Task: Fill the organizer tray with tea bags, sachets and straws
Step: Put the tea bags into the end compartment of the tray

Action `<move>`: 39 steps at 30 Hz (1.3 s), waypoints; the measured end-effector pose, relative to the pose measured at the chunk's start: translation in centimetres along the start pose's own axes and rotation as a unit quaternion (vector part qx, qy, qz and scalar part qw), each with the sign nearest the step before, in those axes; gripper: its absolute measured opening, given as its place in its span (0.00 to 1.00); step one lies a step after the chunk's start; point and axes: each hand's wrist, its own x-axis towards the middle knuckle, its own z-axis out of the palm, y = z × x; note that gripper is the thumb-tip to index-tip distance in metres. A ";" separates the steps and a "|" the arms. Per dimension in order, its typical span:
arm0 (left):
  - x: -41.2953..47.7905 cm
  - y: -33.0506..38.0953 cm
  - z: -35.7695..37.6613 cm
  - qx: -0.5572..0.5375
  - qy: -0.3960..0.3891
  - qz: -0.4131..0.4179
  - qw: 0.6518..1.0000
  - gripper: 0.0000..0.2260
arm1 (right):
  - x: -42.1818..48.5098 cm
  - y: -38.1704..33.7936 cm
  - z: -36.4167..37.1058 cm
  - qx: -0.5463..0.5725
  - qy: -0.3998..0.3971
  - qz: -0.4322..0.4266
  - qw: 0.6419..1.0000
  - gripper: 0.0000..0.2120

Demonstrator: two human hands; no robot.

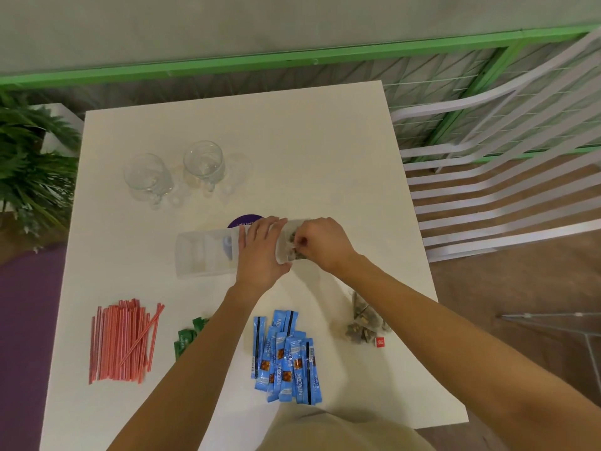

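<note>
Clear plastic organizer tray (201, 252) at bench (292, 141) centre. Your left hand (260, 252) rests flat across it. Your right hand (322, 244) pinches mesh tea bag (290, 245) over its 3 o'clock compartment. Remaining outside tray: loose tea bags (362, 320) at 4 o'clock, blue sachets (286, 356) at 6, green sachets (187, 336) and red straws (123, 340) at 7. Judged early stage.

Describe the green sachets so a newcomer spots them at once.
Start at the white table, near edge. Between the red straws and the blue coffee sachets lie the green sachets, partly hidden by the left forearm. They are the only green packets.
</note>
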 end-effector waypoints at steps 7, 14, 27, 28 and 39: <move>0.0 0.0 0.0 0.009 -0.005 -0.002 1.000 0.39 | 0.5 -0.8 0.6 -0.145 -0.053 -0.011 0.988 0.09; 0.0 0.3 -0.2 0.022 -0.036 -0.010 0.999 0.40 | -1.1 0.8 -3.0 0.011 -0.043 -0.010 0.999 0.06; -6.0 4.9 -0.8 -0.058 0.046 0.099 0.992 0.24 | -15.9 9.4 -2.3 0.241 -0.033 0.130 0.961 0.09; -7.1 5.7 -0.3 -0.088 0.044 0.105 0.990 0.20 | -16.7 9.5 -1.8 0.241 -0.042 0.123 0.962 0.11; -12.4 10.9 7.1 -0.052 -0.223 0.044 0.972 0.25 | -18.9 9.1 3.1 0.057 -0.104 0.051 0.992 0.21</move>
